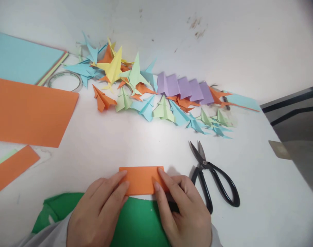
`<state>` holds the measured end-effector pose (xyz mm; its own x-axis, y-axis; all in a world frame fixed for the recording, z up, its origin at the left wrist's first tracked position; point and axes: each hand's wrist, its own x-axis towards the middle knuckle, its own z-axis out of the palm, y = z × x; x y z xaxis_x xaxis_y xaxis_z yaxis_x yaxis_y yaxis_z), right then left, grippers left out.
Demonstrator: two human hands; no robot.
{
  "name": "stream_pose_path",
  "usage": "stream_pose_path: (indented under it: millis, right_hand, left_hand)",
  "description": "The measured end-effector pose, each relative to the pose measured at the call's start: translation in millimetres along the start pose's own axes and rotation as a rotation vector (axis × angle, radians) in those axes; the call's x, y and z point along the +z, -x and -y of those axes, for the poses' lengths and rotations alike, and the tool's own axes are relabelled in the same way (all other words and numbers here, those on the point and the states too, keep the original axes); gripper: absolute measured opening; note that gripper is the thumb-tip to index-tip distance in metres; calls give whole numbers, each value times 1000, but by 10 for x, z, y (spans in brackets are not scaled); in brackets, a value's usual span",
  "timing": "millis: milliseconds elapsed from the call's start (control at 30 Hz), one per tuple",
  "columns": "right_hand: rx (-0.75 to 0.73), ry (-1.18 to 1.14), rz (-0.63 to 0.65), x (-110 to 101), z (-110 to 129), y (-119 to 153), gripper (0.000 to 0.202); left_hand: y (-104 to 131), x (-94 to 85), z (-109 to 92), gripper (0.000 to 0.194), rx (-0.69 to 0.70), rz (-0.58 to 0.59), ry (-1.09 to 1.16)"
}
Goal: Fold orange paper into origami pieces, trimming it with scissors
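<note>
A small folded orange paper point(141, 180) lies lengthwise in front of me near the table's front edge. My left hand point(100, 206) grips its left end, with fingertips on top. At its right end, my right hand point(183, 207) pinches the paper with thumb and forefinger; the other fingers are curled and partly hidden. Black-handled scissors point(204, 165) rest just right of my right hand, blades apart and pointing away. Under my wrists is a green sheet or cloth point(139, 219), whose material I cannot make out.
Many folded paper planes point(115, 67) are heaped along the wall, beside a purple pleated paper point(184, 88). To the left lie a large orange sheet point(27, 111), a blue paper stack point(22, 58), a tape roll point(64, 81) and an orange strip point(14, 169).
</note>
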<state>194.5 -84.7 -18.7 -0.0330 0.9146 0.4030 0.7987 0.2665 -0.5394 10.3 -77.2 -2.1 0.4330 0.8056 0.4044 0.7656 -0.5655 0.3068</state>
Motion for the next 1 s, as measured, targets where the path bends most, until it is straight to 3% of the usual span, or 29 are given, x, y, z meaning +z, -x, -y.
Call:
stream_pose_path:
  millis: [267,633,1000]
  right_hand:
    - [-4,18,19,-21,-5,13,35]
    - [-40,44,50,-47,-18,22,36]
    - [-39,36,71,-41,-43,24,39]
  left_hand:
    - [26,0,-10,18,-29,-19,22]
    - [134,40,-10,10,-173,68,119]
    - [176,21,-3,16,-217,116,162]
